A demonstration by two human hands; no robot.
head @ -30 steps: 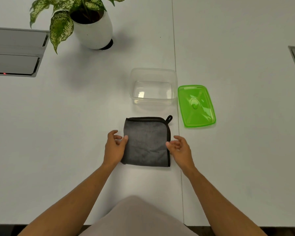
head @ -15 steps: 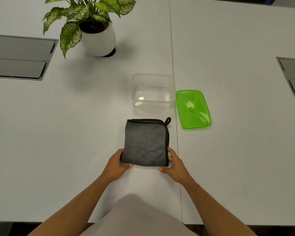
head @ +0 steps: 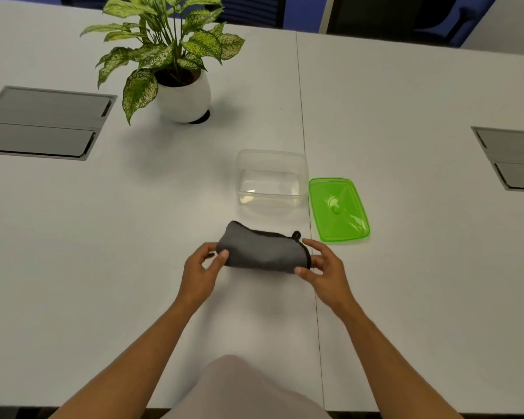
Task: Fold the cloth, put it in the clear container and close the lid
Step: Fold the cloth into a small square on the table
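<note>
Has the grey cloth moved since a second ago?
Yes. The grey cloth no longer lies flat; its near edge is folded away toward the clear container, pinched by left hand and right hand.

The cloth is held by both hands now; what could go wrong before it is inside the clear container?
1. The cloth is pinched only at its ends by the left hand and right hand, so the fold may spring open.
2. The clear container looks light; pushing the bundle in could slide it toward the green lid, which lies close beside it.
</note>
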